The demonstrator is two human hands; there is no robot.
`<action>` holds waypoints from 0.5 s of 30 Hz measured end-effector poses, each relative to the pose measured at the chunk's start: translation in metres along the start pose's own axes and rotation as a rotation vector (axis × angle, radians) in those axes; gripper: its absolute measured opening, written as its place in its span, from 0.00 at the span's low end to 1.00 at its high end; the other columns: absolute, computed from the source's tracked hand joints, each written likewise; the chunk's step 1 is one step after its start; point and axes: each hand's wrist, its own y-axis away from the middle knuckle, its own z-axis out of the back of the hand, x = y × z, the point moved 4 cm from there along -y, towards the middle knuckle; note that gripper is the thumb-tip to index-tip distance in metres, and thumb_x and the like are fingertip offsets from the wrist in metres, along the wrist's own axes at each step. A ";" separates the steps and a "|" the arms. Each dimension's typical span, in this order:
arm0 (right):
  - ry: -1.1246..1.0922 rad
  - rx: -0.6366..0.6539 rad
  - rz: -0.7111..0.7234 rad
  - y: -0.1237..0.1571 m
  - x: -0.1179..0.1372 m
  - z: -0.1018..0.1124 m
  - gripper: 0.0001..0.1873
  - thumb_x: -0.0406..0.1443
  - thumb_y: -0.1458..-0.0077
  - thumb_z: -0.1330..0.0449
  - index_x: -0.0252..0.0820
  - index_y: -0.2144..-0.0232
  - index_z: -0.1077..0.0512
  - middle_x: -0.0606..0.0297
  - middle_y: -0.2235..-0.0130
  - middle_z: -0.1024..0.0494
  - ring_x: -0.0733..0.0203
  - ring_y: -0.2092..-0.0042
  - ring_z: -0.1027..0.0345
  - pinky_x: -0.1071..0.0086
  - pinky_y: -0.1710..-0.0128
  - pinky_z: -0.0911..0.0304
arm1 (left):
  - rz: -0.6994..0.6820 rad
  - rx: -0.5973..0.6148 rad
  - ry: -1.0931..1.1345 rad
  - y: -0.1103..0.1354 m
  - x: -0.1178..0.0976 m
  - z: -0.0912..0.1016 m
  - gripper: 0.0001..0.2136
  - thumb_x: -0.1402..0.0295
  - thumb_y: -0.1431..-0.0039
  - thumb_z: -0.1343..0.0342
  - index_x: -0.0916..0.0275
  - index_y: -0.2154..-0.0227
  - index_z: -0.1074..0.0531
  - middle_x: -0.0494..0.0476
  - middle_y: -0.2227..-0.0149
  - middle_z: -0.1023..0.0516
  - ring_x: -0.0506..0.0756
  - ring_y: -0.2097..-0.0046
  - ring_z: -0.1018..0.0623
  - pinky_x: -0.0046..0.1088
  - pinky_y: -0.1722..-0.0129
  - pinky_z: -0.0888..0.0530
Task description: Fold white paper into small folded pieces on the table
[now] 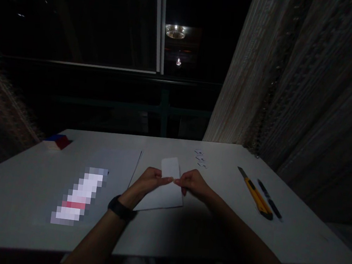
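We pinch one small white slip (pixel 170 167) at its near end, left hand (pixel 149 181) and right hand (pixel 193 184) both closed on it, mid-desk over one larger sheet (pixel 163 198). Open desk (pixel 183 231) runs from there to the near edge. Well apart, by the right edge, lie one yellow cutter (pixel 256 195) and one pen (pixel 268 199). Three scraps (pixel 201 158) sit near the far edge.
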 end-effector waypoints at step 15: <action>-0.029 0.065 -0.032 -0.001 -0.002 0.008 0.18 0.44 0.68 0.32 0.35 0.86 0.31 0.66 0.86 0.30 0.66 0.83 0.37 0.73 0.81 0.44 | -0.025 0.080 -0.036 -0.003 0.009 -0.006 0.15 0.60 0.65 0.35 0.69 0.80 0.27 0.52 0.81 0.30 0.49 0.78 0.34 0.24 0.77 0.41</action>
